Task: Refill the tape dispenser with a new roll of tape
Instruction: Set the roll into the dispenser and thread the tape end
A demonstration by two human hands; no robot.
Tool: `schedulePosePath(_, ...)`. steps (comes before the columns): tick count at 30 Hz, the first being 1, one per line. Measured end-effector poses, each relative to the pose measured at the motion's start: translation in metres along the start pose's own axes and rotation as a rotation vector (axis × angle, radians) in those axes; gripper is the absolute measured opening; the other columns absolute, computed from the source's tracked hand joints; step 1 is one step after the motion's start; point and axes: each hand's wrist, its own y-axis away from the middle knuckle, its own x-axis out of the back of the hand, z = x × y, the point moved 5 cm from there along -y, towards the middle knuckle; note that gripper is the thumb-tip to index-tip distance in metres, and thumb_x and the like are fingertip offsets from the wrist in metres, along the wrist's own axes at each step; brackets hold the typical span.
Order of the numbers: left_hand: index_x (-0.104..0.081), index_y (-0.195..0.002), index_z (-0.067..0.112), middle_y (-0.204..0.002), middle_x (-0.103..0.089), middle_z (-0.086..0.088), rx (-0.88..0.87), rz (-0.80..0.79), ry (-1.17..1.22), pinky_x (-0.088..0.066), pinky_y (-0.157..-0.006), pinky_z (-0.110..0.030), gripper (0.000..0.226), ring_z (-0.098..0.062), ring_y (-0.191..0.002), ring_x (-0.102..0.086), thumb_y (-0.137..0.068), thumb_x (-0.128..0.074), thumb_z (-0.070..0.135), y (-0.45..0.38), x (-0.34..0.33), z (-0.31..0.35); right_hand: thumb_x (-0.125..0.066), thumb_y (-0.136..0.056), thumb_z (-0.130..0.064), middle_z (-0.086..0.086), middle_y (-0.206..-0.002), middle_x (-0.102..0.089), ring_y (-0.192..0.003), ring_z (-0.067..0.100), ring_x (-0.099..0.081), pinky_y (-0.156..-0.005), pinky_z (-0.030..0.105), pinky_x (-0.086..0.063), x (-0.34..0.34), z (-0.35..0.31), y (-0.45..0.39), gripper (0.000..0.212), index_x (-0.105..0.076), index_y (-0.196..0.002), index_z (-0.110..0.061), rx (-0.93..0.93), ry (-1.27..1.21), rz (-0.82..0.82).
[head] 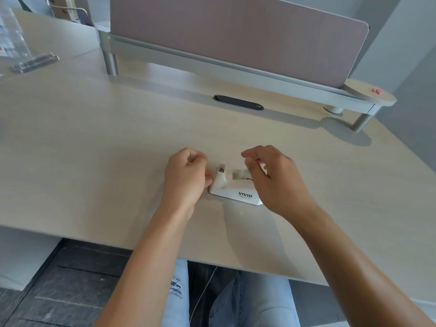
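Note:
A white tape dispenser (232, 188) marked VIVID stands on the pale wooden desk (94, 142), near its front edge. Its cutter end points left. My left hand (185, 178) rests against the cutter end, fingers curled, fingertips touching the dispenser's left side. My right hand (274, 178) hovers over the roll end with fingers bent down into the cradle. A pale, clear roll of tape (240, 173) shows partly in the cradle; most of it is hidden by my right fingers. Whether my right hand grips the roll is unclear.
A pink divider panel (236, 36) on a grey rail closes off the back of the desk. A dark cable slot (238, 102) lies behind the dispenser. A clear plastic bag (11, 36) and a dark flat object (35, 62) lie at far left. A round shelf (370, 94) juts out at right.

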Motion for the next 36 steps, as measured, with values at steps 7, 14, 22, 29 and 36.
schedulePosePath(7, -0.057, -0.092, 0.011, -0.103, -0.057, -0.007, 0.057, -0.083, 0.074, -0.068, -0.065, -0.043, 0.016, -0.023, -0.073, -0.069, -0.105, -0.048, 0.012, -0.005, 0.004, -0.002, -0.056, -0.104, -0.020, -0.003, -0.116, -0.071, -0.102, 0.009, -0.064, -0.077, 0.005, -0.040, -0.008, -0.002, -0.004, 0.025, -0.073, -0.122, -0.017, -0.052, 0.013, 0.009)
schedulePosePath(14, -0.055, -0.092, 0.010, -0.101, -0.055, -0.007, 0.073, -0.045, 0.145, -0.067, -0.063, -0.039, 0.018, -0.027, -0.076, -0.072, -0.107, -0.045, 0.011, -0.009, 0.009, -0.009, -0.060, -0.101, -0.025, -0.004, -0.112, -0.073, -0.105, 0.017, -0.069, -0.087, 0.036, -0.055, -0.008, -0.001, 0.001, 0.021, -0.075, -0.116, -0.019, -0.030, 0.109, 0.028)
schedulePosePath(22, -0.053, -0.094, 0.007, -0.096, -0.054, -0.007, 0.104, 0.002, 0.213, -0.067, -0.063, -0.037, 0.016, -0.027, -0.068, -0.071, -0.107, -0.043, 0.007, -0.012, 0.008, -0.014, -0.060, -0.100, -0.034, -0.007, -0.112, -0.071, -0.106, 0.021, -0.068, -0.082, 0.042, -0.057, -0.007, -0.002, 0.012, 0.025, -0.073, -0.117, -0.021, 0.009, 0.187, 0.054)
schedulePosePath(29, -0.051, -0.087, 0.013, -0.098, -0.052, -0.010, 0.117, -0.008, 0.190, -0.067, -0.066, -0.045, 0.023, -0.035, -0.070, -0.073, -0.107, -0.041, 0.007, -0.018, 0.008, -0.007, -0.062, -0.099, -0.037, -0.009, -0.112, -0.071, -0.110, 0.019, -0.065, -0.081, 0.039, -0.055, -0.009, -0.002, 0.011, 0.025, -0.071, -0.119, -0.024, 0.018, 0.221, 0.040)
schedulePosePath(36, -0.052, -0.097, 0.008, -0.098, -0.050, -0.010, 0.177, -0.005, 0.208, -0.068, -0.062, -0.041, 0.015, -0.034, -0.067, -0.072, -0.108, -0.042, 0.010, -0.022, 0.007, -0.013, -0.061, -0.100, -0.039, -0.010, -0.114, -0.069, -0.112, 0.018, -0.062, -0.077, 0.031, -0.045, -0.010, 0.000, 0.010, 0.027, -0.070, -0.121, -0.024, 0.014, 0.245, 0.026)
